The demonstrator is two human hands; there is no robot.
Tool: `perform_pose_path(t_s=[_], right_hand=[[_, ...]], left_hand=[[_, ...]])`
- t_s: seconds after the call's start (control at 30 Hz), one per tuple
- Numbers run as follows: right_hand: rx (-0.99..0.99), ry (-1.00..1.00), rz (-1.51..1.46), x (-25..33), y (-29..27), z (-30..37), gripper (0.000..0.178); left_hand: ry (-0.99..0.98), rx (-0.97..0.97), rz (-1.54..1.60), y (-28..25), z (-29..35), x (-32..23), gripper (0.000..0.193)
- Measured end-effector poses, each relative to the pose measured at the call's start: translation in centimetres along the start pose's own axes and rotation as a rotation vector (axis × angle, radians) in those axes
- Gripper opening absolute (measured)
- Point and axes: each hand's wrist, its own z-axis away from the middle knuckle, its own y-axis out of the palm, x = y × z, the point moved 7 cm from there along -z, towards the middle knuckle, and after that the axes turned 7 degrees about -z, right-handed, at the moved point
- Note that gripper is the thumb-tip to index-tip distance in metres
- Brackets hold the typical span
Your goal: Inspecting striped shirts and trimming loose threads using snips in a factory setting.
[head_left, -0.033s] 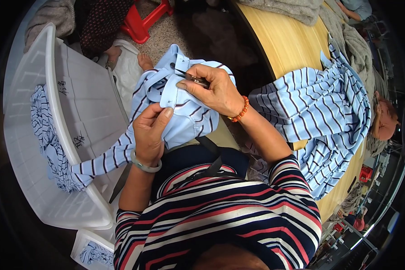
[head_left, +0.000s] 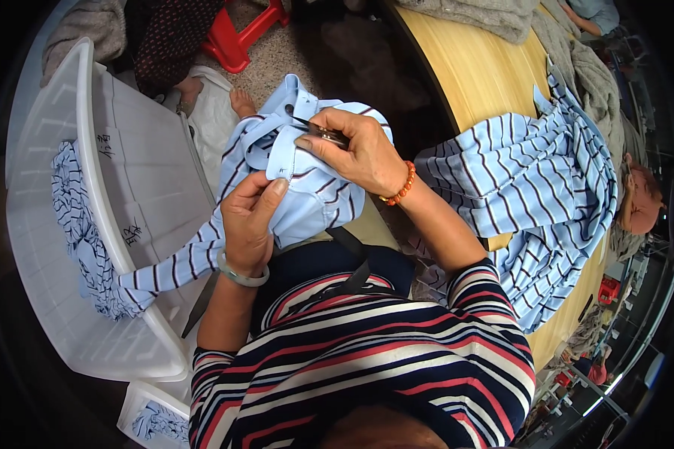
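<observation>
A light blue shirt [head_left: 307,213] with dark stripes lies bunched over my lap. My left hand [head_left: 251,217] pinches the end of its plain blue band [head_left: 281,155] between thumb and forefinger, beside a small dark stitched mark. In my right hand [head_left: 361,150] are small dark thread snips [head_left: 328,135], gripped between thumb and curled fingers. Their thin tips point left, over the folded band and close to the cloth; whether they touch it I cannot tell. One striped sleeve trails left from the shirt over the rim of a white plastic bin.
The white bin [head_left: 150,165] at my left holds more striped cloth [head_left: 79,217]. Another striped shirt [head_left: 517,179] hangs over the wooden table [head_left: 475,60] at right, near grey knits [head_left: 472,13]. A red stool [head_left: 236,37] and a person's bare foot [head_left: 241,102] are ahead.
</observation>
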Motion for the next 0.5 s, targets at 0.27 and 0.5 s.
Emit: perform_pose_path(t_s=[0.27, 0.5], right_hand=[[0.014, -0.406, 0.112, 3.7, -0.6, 3.5, 0.041], [0.041, -0.340, 0.023, 2.7, 0.2, 3.1, 0.034]], left_hand=[[0.000, -0.036, 0.018, 0.2, -0.2, -0.6, 0.017], [0.020, 0.009, -0.013, 1.2, -0.2, -1.4, 0.016]])
